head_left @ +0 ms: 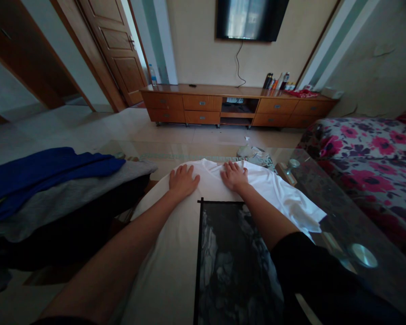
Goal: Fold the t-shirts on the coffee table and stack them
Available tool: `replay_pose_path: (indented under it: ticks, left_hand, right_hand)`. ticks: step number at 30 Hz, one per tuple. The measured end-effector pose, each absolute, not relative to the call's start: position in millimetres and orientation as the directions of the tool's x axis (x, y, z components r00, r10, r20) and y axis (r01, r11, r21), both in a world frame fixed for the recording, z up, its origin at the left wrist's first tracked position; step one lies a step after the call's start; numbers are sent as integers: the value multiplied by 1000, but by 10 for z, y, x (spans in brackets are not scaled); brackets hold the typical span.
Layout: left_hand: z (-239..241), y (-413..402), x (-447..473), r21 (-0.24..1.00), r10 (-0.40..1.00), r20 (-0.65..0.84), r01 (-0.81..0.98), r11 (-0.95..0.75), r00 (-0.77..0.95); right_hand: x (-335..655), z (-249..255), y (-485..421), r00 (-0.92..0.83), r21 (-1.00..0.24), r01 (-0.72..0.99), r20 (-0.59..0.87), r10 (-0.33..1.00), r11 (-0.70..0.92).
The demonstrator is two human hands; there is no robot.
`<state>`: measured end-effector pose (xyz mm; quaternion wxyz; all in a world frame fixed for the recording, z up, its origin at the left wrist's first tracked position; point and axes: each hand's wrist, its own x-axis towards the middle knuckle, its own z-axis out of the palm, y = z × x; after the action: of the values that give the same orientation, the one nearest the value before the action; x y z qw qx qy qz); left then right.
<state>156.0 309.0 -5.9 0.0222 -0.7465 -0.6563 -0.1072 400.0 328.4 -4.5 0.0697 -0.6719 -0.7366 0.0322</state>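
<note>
A white T-shirt lies on a glass table, right in front of the person. Its collar end points away, toward the long wooden cabinet under the television, and its long axis runs from there back to the person's body. The dark rectangular print lengthens along that same line, and one sleeve slants out to the right over the glass.

Both hands rest on the shirt near the far edge, with the neckline between them. The left hand lies palm down on the left shoulder, fingers spread; the right hand is palm down too, fingers a little apart and slightly bent. Most of the shirt, print included, lies on the person's side of the hands, partly beneath the forearms.

In the cabinet's open compartment I can see a white object, too small to make out. Bottles cluster on its top toward the right, and one clear bottle stands at the left end.
</note>
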Motion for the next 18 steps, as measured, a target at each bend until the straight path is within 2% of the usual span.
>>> replay_pose_path:
  ticks: [2, 5, 12, 15, 18]
  left_hand:
    - [-53, 3108, 1562, 109, 978, 178, 986, -126, 105]
    - [-15, 3104, 1567, 128, 975, 205, 985, -115, 88]
    - [231, 2778, 1373, 145, 954, 259, 970, -194, 152]
    - [372, 2502, 1200, 140, 960, 247, 975, -172, 134]
    - [475, 2168, 989, 127, 971, 212, 982, -142, 113]
  right_hand:
    - [4015, -49, 3274, -85, -162, 982, 51, 995, 92]
    - [4070, -3, 3223, -52, -162, 984, 133, 990, 74]
    - [4404, 357, 2869, 8, -154, 988, 232, 973, 29]
    - [4739, 506, 2635, 66, -146, 989, 211, 975, -36]
    - [5276, 599, 2365, 217, -184, 964, 141, 966, -190]
